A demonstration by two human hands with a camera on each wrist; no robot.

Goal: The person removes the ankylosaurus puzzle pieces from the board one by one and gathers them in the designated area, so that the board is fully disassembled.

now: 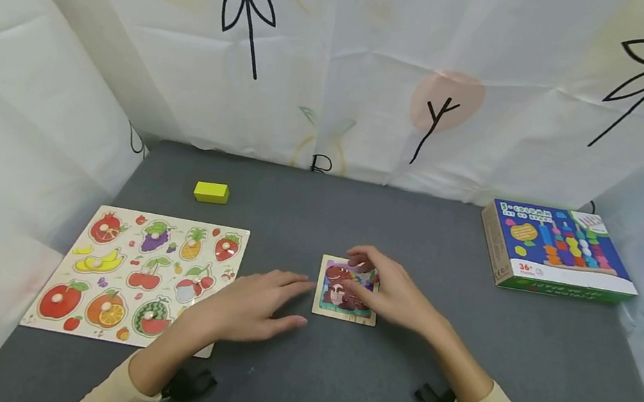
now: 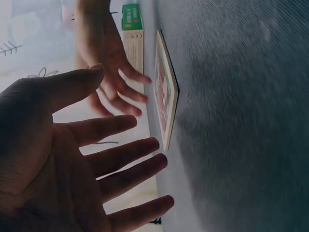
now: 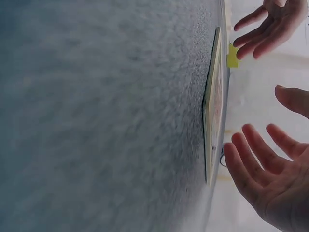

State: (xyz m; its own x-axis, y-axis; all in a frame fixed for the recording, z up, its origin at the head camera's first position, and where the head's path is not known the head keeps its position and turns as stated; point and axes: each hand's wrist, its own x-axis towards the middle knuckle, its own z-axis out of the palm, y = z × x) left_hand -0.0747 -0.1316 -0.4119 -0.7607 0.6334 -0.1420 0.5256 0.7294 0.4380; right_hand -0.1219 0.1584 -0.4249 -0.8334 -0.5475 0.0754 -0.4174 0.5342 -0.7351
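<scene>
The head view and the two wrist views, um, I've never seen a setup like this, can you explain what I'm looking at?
There's no machine, just a person's bare left hand and right hand. A camera worn on the head looks down; one on each wrist looks sideways across the grey table.

Between the hands lies a small picture board. On the person's left is a fruit board, with a yellow block beyond it; a blue box lies far right.

Neither hand holds anything; the right hovers over the small board.
</scene>
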